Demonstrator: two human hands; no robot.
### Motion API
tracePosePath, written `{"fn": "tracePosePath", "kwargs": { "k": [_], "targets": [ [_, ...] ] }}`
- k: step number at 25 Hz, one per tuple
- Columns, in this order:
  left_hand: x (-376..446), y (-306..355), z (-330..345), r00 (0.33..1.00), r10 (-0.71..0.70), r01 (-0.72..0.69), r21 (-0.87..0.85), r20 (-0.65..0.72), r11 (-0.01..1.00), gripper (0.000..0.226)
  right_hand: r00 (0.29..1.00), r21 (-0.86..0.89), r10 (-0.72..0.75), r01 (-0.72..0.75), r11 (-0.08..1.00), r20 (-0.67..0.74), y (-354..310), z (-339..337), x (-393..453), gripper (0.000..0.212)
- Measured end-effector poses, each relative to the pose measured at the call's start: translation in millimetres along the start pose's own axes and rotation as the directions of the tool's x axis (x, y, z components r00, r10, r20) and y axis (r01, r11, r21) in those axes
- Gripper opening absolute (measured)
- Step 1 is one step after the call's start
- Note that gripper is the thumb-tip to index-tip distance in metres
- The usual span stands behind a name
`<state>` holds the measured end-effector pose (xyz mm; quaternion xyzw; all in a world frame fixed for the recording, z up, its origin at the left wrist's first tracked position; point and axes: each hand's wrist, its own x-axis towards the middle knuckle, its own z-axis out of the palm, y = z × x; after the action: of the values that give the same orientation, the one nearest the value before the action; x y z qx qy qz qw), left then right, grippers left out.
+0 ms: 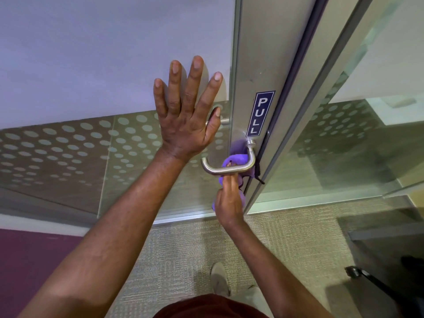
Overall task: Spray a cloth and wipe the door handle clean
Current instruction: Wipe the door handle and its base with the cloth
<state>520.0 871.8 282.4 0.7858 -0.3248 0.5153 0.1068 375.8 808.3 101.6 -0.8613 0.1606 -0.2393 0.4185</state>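
One readable text is seen: the word "PULL", printed in white capital letters stacked one above the other on a narrow dark blue sign (260,113) with a thin white border. The sign is fixed upright, slightly tilted in the view, on the grey metal door frame (252,53), just above the base of the door handle (229,169). No other lettering, brand or number can be read.
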Motion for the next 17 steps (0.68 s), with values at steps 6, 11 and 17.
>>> {"fn": "tracePosePath", "kwargs": {
  "k": [6,11,17],
  "targets": [
    [1,0,2,1.000,0.009,-0.009,0.007,-0.025,1.000,0.056,0.946,-0.285,-0.318,0.288,0.914,-0.061,22,11,32,0.059],
    [1,1,3,1.000,-0.007,0.007,-0.015,-0.028,1.000,0.056,0.738,-0.601,-0.675,0.538,0.591,-0.003,32,15,65,0.028],
    [1,0,2,1.000,-0.017,0.017,-0.005,-0.021,1.000,0.057,0.966,-0.303,-0.200,0.144,0.942,-0.162,42,44,36,0.048]
  ]
}}
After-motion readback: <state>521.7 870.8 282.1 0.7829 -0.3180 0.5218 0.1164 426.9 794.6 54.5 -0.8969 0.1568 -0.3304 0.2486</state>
